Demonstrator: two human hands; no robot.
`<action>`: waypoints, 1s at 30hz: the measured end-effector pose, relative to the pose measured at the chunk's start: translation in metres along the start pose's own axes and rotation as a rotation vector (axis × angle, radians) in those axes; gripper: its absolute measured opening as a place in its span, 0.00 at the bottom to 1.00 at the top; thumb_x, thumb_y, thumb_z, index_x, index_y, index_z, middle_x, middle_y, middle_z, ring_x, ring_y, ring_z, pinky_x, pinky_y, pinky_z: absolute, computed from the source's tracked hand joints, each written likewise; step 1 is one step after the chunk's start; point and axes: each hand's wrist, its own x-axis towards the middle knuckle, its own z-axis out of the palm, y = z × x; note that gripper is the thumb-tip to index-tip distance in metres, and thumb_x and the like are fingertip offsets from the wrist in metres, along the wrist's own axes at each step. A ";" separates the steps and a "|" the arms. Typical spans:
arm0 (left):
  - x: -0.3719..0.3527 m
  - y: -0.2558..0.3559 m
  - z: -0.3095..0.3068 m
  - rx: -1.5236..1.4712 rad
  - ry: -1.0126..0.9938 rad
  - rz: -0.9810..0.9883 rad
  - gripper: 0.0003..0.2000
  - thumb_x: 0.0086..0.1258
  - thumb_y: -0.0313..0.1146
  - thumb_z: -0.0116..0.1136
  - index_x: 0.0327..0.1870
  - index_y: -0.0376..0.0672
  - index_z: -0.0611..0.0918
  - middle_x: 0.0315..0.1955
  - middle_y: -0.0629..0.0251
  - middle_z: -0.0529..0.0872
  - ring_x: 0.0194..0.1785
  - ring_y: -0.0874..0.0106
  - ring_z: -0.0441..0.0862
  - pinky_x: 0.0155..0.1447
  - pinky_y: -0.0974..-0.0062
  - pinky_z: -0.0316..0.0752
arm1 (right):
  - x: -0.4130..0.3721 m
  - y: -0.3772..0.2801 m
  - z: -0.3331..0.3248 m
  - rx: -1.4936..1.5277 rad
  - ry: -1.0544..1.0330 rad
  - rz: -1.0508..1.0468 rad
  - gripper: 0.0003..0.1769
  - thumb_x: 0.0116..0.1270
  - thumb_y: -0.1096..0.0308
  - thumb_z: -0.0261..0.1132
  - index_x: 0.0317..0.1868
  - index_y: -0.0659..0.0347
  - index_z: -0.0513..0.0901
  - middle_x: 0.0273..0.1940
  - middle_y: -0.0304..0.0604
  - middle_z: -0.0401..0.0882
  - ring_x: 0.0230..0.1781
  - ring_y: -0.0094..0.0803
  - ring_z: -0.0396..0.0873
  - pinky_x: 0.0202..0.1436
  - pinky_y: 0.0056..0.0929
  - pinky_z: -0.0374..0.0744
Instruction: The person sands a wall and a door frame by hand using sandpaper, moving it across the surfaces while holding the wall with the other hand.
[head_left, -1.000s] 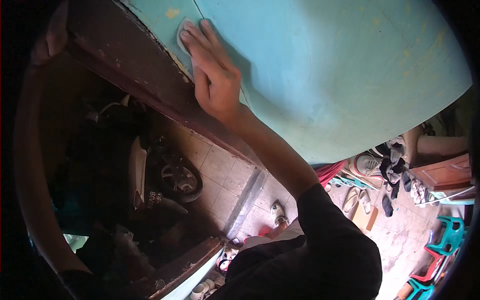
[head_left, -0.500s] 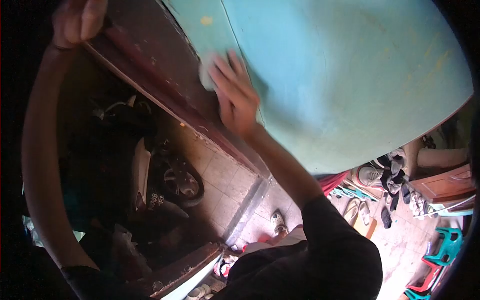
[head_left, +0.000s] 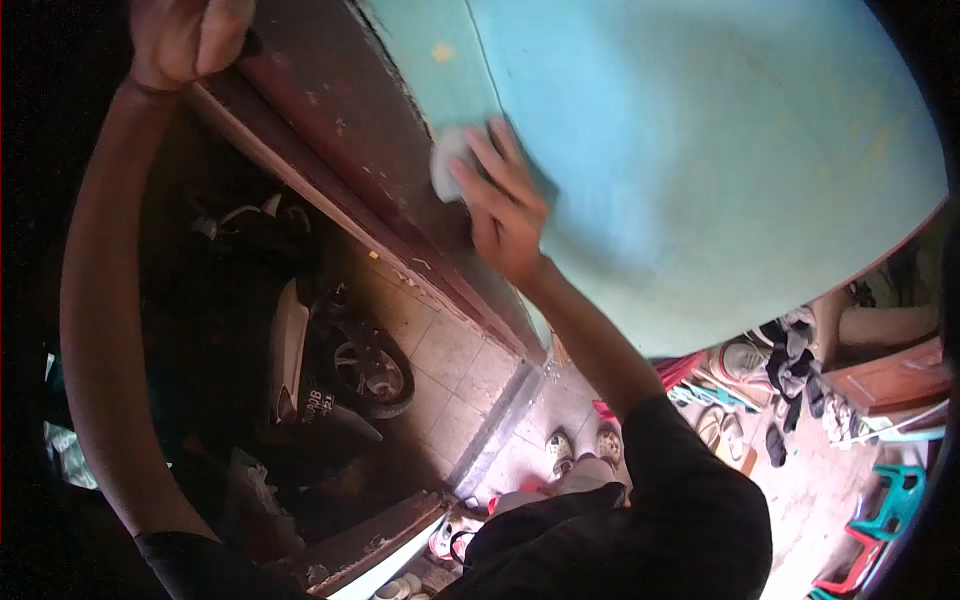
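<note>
Against the turquoise wall (head_left: 650,180), beside the dark wooden door frame (head_left: 370,120), my right hand (head_left: 507,205) presses a whitish pad or cloth (head_left: 452,165) with its fingers bent over it. The pad lies at the seam between wall and frame; its exact kind is blurred. My left hand (head_left: 190,45) is raised at the top left, fingers curled at the upper part of the frame. Whatever it grips, if anything, is hidden.
Through the doorway, a motorbike (head_left: 370,375) stands in the dark on floor tiles. Shoes (head_left: 740,360), a wooden cabinet (head_left: 890,375) and a green plastic stool (head_left: 890,500) are at the right. A grey threshold (head_left: 495,425) crosses the floor below.
The view has shifted, so the wall, frame and both hands appear farther right. My right hand remains at the seam with the pad. Both shoes on my feet now show.
</note>
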 end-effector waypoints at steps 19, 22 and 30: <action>-0.003 -0.004 0.002 0.096 -0.154 0.042 0.32 0.81 0.47 0.31 0.46 0.34 0.91 0.45 0.51 0.93 0.53 0.50 0.87 0.61 0.53 0.73 | 0.079 -0.003 0.018 0.108 0.094 -0.080 0.18 0.68 0.79 0.68 0.56 0.55 0.92 0.65 0.49 0.85 0.74 0.61 0.74 0.78 0.62 0.68; 0.008 0.008 0.021 -0.018 0.324 0.070 0.32 0.81 0.47 0.31 0.46 0.34 0.91 0.45 0.51 0.93 0.53 0.49 0.87 0.61 0.53 0.73 | 0.064 -0.002 0.016 0.119 0.065 -0.103 0.18 0.69 0.79 0.68 0.56 0.55 0.92 0.64 0.49 0.86 0.73 0.61 0.76 0.78 0.61 0.68; 0.006 0.007 0.026 -0.046 0.345 0.038 0.31 0.80 0.48 0.32 0.45 0.35 0.91 0.45 0.50 0.93 0.53 0.50 0.87 0.61 0.53 0.73 | 0.103 -0.003 0.031 0.238 0.094 -0.158 0.17 0.66 0.82 0.67 0.53 0.59 0.92 0.63 0.48 0.87 0.70 0.57 0.79 0.73 0.55 0.74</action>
